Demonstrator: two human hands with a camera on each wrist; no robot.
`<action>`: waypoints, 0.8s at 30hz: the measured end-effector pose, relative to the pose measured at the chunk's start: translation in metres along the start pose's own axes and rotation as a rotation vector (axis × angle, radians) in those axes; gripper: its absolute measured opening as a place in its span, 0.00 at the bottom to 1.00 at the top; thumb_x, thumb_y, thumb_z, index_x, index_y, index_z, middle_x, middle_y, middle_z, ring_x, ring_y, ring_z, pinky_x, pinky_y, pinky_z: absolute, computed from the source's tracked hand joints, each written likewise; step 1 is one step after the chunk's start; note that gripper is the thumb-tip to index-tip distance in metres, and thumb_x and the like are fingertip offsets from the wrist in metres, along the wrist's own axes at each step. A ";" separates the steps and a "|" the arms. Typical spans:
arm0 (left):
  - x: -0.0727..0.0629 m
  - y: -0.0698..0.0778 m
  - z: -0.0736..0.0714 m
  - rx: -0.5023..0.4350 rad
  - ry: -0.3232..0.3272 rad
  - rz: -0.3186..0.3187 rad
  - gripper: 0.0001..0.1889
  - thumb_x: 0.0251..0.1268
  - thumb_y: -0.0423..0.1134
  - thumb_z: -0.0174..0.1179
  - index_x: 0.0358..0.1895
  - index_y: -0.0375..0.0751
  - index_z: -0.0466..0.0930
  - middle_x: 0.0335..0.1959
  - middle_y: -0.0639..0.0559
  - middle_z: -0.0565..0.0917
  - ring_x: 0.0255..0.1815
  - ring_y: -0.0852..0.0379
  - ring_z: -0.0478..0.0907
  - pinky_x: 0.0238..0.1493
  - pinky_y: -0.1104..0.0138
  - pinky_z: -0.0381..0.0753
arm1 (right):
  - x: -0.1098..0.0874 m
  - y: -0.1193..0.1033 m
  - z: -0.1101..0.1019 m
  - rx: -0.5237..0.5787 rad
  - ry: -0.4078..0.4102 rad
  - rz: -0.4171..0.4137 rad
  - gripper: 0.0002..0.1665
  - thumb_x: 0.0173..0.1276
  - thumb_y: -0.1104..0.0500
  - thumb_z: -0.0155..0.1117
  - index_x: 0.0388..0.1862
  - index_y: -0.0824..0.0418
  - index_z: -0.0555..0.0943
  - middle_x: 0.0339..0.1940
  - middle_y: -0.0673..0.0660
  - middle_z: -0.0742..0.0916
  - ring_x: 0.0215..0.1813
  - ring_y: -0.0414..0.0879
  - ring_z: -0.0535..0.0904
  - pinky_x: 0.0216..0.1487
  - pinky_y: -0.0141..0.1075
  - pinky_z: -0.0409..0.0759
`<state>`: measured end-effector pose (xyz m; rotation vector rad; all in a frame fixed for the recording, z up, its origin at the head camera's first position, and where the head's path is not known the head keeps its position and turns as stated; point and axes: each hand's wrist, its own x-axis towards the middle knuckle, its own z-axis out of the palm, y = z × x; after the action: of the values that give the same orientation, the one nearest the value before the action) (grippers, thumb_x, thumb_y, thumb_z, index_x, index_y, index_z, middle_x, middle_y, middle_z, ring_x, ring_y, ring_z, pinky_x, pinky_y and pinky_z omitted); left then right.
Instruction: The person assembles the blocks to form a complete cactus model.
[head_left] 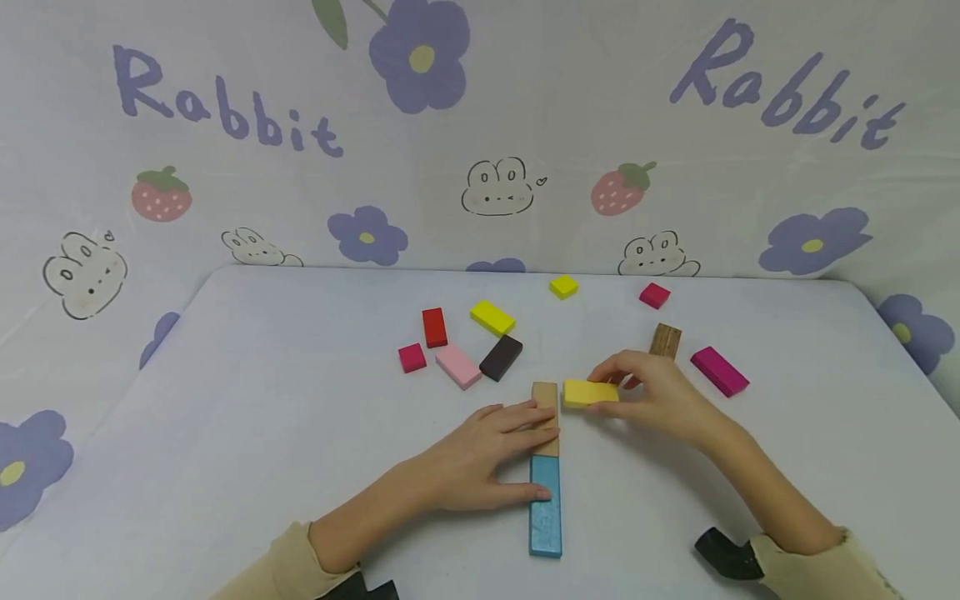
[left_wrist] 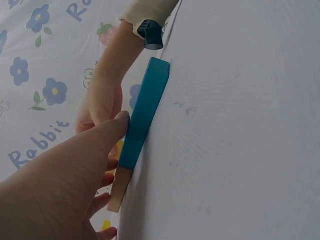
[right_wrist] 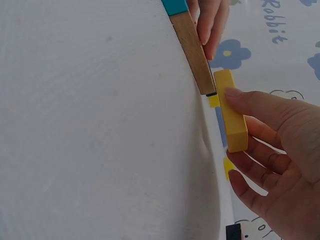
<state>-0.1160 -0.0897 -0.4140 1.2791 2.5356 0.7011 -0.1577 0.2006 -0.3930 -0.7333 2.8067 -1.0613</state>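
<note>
A blue block (head_left: 545, 529) and a tan wooden block (head_left: 546, 392) lie end to end in a straight line on the white table. My left hand (head_left: 476, 462) rests over them from the left, fingers extended across the tan block and thumb on the blue one. Just right of the tan block's far end, my right hand (head_left: 663, 398) pinches a yellow block (head_left: 577, 395) between thumb and fingers. In the right wrist view the thumb presses the long face of this yellow block (right_wrist: 234, 125), with fingertips behind it.
Beyond my hands are scattered a red block (head_left: 434, 327), a pink block (head_left: 458, 367), a dark brown block (head_left: 501, 358) and another yellow block (head_left: 492, 317). A magenta block (head_left: 719, 371) and a brown wood-grain block (head_left: 666, 340) lie near my right hand. A patterned cloth (head_left: 570, 108) hangs behind.
</note>
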 end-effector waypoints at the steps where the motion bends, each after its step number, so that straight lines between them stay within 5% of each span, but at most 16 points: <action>1: 0.000 0.000 0.000 -0.001 0.000 0.001 0.37 0.73 0.57 0.65 0.81 0.48 0.68 0.84 0.55 0.64 0.87 0.55 0.52 0.85 0.48 0.55 | 0.000 0.000 0.001 -0.002 0.002 -0.002 0.19 0.60 0.59 0.83 0.49 0.61 0.88 0.45 0.53 0.91 0.47 0.48 0.83 0.49 0.37 0.85; 24: 0.000 0.001 0.000 -0.019 0.006 0.010 0.37 0.74 0.56 0.65 0.80 0.48 0.69 0.84 0.54 0.64 0.86 0.53 0.54 0.84 0.46 0.56 | 0.002 -0.001 0.014 -0.043 0.010 0.029 0.18 0.61 0.60 0.82 0.49 0.62 0.88 0.44 0.54 0.90 0.46 0.47 0.81 0.51 0.38 0.86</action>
<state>-0.1149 -0.0895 -0.4130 1.2864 2.5225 0.7304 -0.1558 0.1906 -0.4031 -0.6906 2.8484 -1.0056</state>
